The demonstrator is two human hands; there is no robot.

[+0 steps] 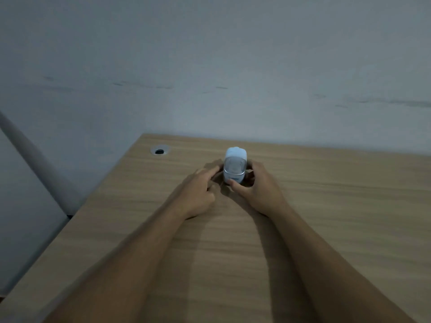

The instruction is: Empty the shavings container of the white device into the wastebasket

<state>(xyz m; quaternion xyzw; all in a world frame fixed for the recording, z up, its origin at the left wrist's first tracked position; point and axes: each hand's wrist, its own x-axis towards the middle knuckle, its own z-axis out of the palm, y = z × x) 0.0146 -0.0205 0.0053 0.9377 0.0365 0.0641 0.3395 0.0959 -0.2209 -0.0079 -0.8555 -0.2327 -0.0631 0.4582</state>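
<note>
The white device (235,163), a small rounded sharpener with a clear window on its near face, stands upright on the wooden desk (326,206) near the back edge. My right hand (255,187) wraps around its right side and base, thumb pressed on the lower front. Just left of it, my left hand (198,190) has its fingers apart, and the index fingertip reaches toward the device's left side; contact there is unclear. No wastebasket is in view.
A round cable hole (160,151) with a grey rim sits at the desk's back left corner. A grey wall runs behind the desk. The desk's left edge drops off beside a grey slanted surface (28,159).
</note>
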